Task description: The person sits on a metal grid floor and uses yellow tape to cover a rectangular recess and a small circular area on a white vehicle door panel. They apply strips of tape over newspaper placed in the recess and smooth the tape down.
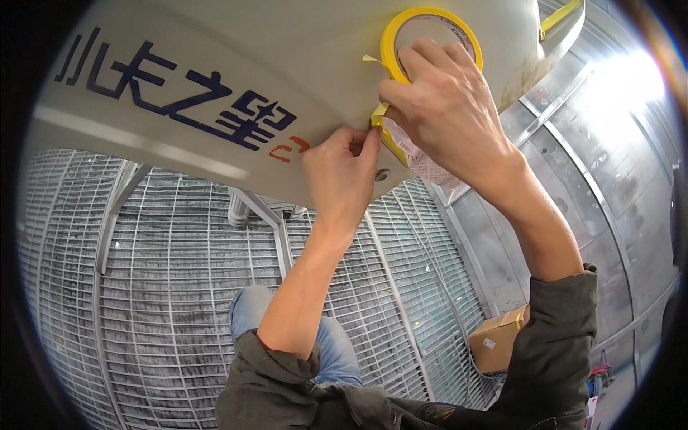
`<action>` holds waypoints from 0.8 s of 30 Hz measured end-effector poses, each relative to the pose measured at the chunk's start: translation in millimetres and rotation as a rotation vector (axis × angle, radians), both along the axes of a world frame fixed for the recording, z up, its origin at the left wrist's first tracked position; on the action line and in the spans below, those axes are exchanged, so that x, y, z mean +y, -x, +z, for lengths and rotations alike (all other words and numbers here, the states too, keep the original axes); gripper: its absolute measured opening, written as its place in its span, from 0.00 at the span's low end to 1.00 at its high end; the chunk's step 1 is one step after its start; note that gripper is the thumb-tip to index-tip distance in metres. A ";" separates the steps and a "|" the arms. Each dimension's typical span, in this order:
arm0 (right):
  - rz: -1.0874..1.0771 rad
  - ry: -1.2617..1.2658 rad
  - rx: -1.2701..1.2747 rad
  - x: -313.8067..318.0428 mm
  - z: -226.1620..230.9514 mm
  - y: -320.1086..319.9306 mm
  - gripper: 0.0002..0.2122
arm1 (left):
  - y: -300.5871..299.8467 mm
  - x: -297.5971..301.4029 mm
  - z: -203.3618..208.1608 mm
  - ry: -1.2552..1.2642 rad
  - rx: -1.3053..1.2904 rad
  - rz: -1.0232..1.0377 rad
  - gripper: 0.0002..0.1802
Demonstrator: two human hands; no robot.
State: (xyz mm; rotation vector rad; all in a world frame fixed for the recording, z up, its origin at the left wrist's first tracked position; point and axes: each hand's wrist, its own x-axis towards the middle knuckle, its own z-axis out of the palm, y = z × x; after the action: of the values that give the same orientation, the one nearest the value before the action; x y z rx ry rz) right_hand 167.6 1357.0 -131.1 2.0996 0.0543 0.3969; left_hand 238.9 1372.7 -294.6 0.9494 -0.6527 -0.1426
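Observation:
A large pale grey panel (308,54) with dark blue lettering and a small red mark spans the top of the view. My right hand (451,107) is closed on a roll of yellow masking tape (389,51), its fingers over the roll's core, flat against the panel. Below that hand, a piece of printed paper (423,159) hangs at the panel, edged by a strip of yellow tape (395,148). My left hand (340,172) pinches the strip's upper end between thumb and forefinger. My right palm hides part of the paper.
A metal grating floor (179,265) lies below, with a metal support frame (266,215) under the panel. At the lower right a cardboard box (498,342) sits near the metal wall (580,193). A bright lamp (634,82) shines at the upper right.

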 end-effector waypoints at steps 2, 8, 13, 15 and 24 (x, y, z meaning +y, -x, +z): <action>-0.001 -0.005 -0.005 -0.6 -0.2 1.7 0.09 | -5.5 -4.1 -1.6 -0.009 -0.117 0.124 0.15; -0.044 -0.031 -0.071 -7.8 -7.8 14.1 0.04 | -14.5 -0.3 1.0 -0.092 -0.175 0.145 0.10; -0.082 -0.082 -0.196 -13.2 -18.0 20.5 0.06 | -15.3 2.2 5.8 -0.134 -0.136 0.117 0.10; -0.101 -0.117 -0.238 -15.9 -22.1 23.2 0.07 | -14.9 2.0 7.3 -0.150 -0.167 0.147 0.10; -0.035 -0.281 -0.396 -37.2 -41.5 35.1 0.10 | -9.7 3.0 12.6 -0.200 -0.217 0.196 0.11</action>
State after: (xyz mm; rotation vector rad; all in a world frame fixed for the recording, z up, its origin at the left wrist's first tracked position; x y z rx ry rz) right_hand 132.5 1319.9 -172.6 2.2518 -0.2851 0.8314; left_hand 248.6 1375.7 -282.0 1.2269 -0.7498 0.0717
